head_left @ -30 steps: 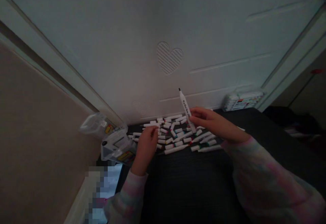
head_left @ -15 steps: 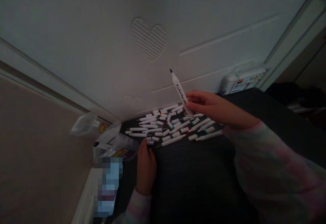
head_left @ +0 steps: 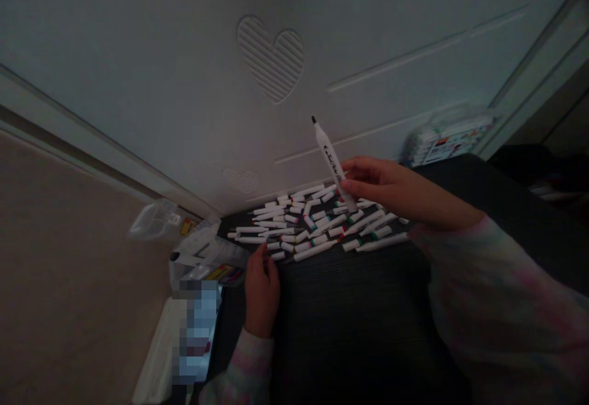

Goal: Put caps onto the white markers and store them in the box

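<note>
Fingers (head_left: 365,164) of right hand (head_left: 405,193) pinch the lower body of a white plastic marker with a bare black tip (head_left: 330,158), thumb on the near side. Left hand (head_left: 261,291): fingers slightly curled, close together, at the near-left edge of the pile; can't tell if they touch or grip a marker.

Rest, big to small:
- White panel with ridged hearts (head_left: 276,129), behind everything.
- Black wood-grain tabletop (head_left: 350,313) below it.
- Clear plastic case with yellow-red label (head_left: 196,258), left side, near left hand.
- Clear case full of white markers (head_left: 453,138), right, against panel.
- Loose white markers with coloured bands (head_left: 317,250), spread on tabletop between the cases.

Held marker is tilted, tip up and leaning left, above the pile.
</note>
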`<action>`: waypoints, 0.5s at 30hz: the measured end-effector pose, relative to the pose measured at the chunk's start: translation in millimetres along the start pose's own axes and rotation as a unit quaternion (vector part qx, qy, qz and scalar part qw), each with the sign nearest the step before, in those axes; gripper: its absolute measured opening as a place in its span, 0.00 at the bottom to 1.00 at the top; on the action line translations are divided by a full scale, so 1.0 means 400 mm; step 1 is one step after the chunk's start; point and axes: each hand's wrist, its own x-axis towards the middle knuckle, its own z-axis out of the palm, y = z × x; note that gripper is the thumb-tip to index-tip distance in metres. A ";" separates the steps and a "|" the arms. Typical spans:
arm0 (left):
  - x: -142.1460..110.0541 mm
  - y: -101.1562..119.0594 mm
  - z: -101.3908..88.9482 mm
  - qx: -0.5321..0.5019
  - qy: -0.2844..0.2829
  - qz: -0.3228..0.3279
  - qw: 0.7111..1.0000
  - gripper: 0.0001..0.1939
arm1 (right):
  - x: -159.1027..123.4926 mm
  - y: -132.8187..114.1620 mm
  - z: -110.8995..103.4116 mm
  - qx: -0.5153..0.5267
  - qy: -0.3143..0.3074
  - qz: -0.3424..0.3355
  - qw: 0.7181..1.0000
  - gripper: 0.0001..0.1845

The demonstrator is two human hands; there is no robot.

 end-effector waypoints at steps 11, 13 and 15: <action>0.084 0.052 -0.013 0.083 -0.037 0.077 0.993 0.13 | -0.002 0.006 0.001 0.002 -0.007 0.004 1.000 0.15; 0.124 0.066 -0.007 0.103 -0.053 0.090 0.989 0.13 | -0.002 0.005 0.001 0.005 -0.007 0.005 1.000 0.15; 0.162 0.080 0.000 0.124 -0.063 0.094 0.986 0.14 | -0.002 0.004 0.001 0.021 -0.007 0.009 1.000 0.15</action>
